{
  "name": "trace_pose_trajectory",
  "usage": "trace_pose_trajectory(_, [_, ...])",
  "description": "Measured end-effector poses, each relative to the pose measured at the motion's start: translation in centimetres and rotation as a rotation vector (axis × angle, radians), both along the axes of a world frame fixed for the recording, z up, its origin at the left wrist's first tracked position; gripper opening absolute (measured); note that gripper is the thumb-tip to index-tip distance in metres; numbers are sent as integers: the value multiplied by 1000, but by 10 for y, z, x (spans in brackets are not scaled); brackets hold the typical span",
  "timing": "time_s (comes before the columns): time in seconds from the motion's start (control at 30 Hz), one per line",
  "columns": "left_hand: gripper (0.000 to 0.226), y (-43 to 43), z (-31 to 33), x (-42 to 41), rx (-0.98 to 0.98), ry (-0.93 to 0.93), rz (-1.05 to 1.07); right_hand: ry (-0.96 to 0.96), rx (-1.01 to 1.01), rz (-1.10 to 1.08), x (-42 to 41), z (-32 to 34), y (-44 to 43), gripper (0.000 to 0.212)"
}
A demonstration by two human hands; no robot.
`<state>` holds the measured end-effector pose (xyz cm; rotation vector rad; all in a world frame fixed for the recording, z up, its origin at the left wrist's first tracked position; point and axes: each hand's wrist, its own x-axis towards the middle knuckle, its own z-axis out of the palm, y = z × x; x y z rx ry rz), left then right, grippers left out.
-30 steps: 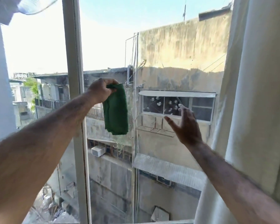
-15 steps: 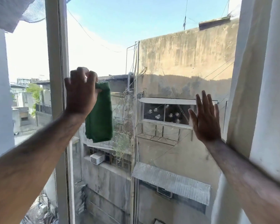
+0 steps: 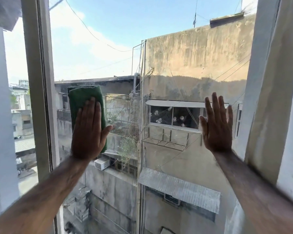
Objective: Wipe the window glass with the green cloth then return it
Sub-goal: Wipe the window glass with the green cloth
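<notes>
The folded green cloth [image 3: 82, 98] lies flat against the window glass [image 3: 108, 48], close to the left frame at mid height. My left hand [image 3: 88, 130] presses on it with a flat palm, fingers straight and pointing up, covering the cloth's lower half. My right hand [image 3: 216, 125] is spread open and flat on the same pane near its right edge, holding nothing. The glass shows faint smears, and buildings are visible through it.
A pale vertical window frame [image 3: 39, 81] stands just left of the cloth. A light curtain [image 3: 277, 81] hangs along the right side beside my right forearm. A second pane [image 3: 13, 65] lies left of the frame.
My left hand went from pinching the hanging cloth to pressing it flat on the glass. My right hand moved right and up and flattened against the pane.
</notes>
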<state>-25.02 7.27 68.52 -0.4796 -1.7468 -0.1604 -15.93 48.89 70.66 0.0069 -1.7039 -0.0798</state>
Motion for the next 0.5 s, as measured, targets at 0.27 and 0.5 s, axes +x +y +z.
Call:
trace_pose_trajectory(0.27, [74, 33, 104, 4, 372, 35, 21, 23, 8, 14, -4, 0, 3, 62])
trace_pose_trajectory(0.5, [86, 93, 4, 8, -120, 76, -19, 24, 7, 20, -2, 0, 0, 61])
